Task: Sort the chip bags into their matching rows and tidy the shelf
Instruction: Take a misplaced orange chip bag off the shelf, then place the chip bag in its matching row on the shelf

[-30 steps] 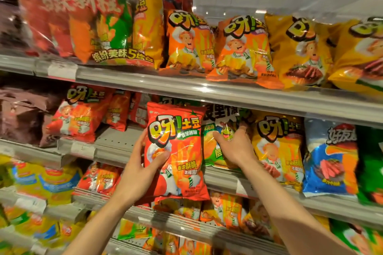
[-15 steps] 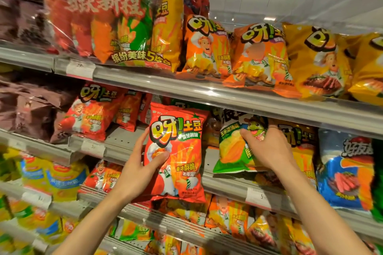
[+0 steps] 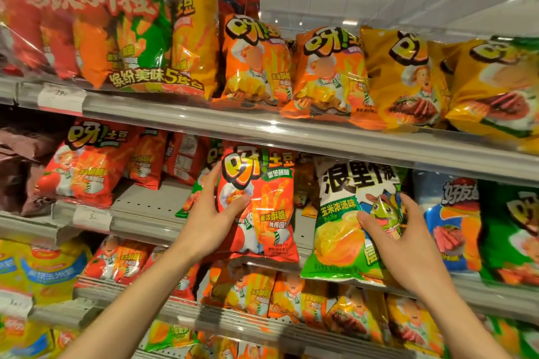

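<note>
Supermarket shelving seen from head height, with the middle shelf (image 3: 291, 137) taken as landmark. A red chip bag (image 3: 258, 204) is held upright in front of this shelf, just below its grey metal edge; it is grasped by the left hand (image 3: 214, 221), the thumb laid across the glossy front and the fingers curled round the left side. Immediately to the right of the red bag, a green chip bag (image 3: 347, 227) with a white top band is gripped by the right hand (image 3: 408, 245), thumb on the front and fingers wrapped round the right edge; its lower seam hangs past the front lip of the shelf on which it stands. Both bags are puffed, crinkled foil pillows with flat crimped seams.

Left of the red bag, on the same level, a row of red bags (image 3: 87, 163) is seen leaning against one another, and a bare patch of perforated grey shelf board (image 3: 151, 207) is exposed between that row and the held bag. Right of the green bag, a blue bag (image 3: 449, 221) and a further green bag (image 3: 510, 233) stand side by side.

Above the middle shelf, two orange bags (image 3: 294, 67) are set upright beside yellow bags (image 3: 408, 79), with a large clear-wrapped multipack (image 3: 116, 29) to their left. Below, orange bags (image 3: 262, 291) are stacked on a wire shelf. A white price label (image 3: 61, 97) is clipped to the shelf rail under the multipack.
</note>
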`<action>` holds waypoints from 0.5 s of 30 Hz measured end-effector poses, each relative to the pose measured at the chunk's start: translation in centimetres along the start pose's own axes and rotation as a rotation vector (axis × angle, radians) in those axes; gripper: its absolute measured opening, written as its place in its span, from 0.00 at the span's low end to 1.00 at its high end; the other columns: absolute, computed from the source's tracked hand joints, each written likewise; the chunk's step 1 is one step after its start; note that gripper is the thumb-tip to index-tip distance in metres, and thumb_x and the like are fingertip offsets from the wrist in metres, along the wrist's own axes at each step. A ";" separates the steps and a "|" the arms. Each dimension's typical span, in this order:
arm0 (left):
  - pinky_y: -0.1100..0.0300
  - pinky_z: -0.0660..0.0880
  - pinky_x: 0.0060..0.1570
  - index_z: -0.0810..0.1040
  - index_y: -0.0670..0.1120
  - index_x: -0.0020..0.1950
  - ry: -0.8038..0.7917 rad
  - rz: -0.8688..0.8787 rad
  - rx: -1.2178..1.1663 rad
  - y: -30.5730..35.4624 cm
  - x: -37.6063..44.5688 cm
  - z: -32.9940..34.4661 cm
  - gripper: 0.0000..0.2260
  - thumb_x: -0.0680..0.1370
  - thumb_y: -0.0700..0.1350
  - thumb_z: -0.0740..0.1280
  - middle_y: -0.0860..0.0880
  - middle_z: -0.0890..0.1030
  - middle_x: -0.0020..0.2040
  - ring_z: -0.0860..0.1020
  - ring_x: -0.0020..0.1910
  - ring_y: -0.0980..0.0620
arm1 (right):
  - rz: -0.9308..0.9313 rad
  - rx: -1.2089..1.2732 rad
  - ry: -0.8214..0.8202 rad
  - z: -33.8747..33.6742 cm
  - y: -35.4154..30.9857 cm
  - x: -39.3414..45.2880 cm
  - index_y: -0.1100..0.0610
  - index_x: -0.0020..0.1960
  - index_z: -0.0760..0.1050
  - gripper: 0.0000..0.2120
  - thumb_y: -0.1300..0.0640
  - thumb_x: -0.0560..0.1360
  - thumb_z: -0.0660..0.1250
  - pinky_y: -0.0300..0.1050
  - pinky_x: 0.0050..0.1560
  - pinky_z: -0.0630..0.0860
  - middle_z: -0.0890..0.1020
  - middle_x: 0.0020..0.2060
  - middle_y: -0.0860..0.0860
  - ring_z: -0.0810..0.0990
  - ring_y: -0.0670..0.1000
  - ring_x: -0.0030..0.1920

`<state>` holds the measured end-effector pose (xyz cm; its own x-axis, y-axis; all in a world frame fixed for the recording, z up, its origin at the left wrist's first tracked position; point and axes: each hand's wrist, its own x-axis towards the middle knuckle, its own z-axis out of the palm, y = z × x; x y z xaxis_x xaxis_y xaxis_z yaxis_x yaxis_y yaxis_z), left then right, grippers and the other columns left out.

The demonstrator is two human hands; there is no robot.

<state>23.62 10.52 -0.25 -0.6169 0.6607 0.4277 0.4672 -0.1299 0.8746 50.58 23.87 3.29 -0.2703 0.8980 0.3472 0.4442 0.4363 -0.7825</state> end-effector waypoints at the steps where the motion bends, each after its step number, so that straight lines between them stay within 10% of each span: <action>1: 0.68 0.63 0.64 0.55 0.59 0.80 -0.003 0.012 0.022 0.2 0.5 0.8 0.36 0.77 0.53 0.71 0.68 0.65 0.70 0.66 0.61 0.79 | 0.011 0.014 0.017 -0.3 0.5 -0.4 0.50 0.79 0.56 0.42 0.40 0.73 0.72 0.52 0.63 0.71 0.73 0.69 0.50 0.74 0.52 0.64; 15: 0.61 0.66 0.57 0.54 0.54 0.81 -0.165 0.043 0.172 0.2 5.3 7.8 0.33 0.80 0.54 0.67 0.57 0.73 0.63 0.74 0.63 0.54 | 0.090 0.129 -0.012 -2.7 3.5 -2.4 0.45 0.81 0.52 0.44 0.39 0.72 0.71 0.46 0.68 0.62 0.63 0.77 0.45 0.64 0.44 0.69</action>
<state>25.38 19.79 0.42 -0.4890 0.7707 0.4086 0.6006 -0.0422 0.7984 55.03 23.40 1.13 -0.2448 0.9320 0.2672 0.3543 0.3425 -0.8702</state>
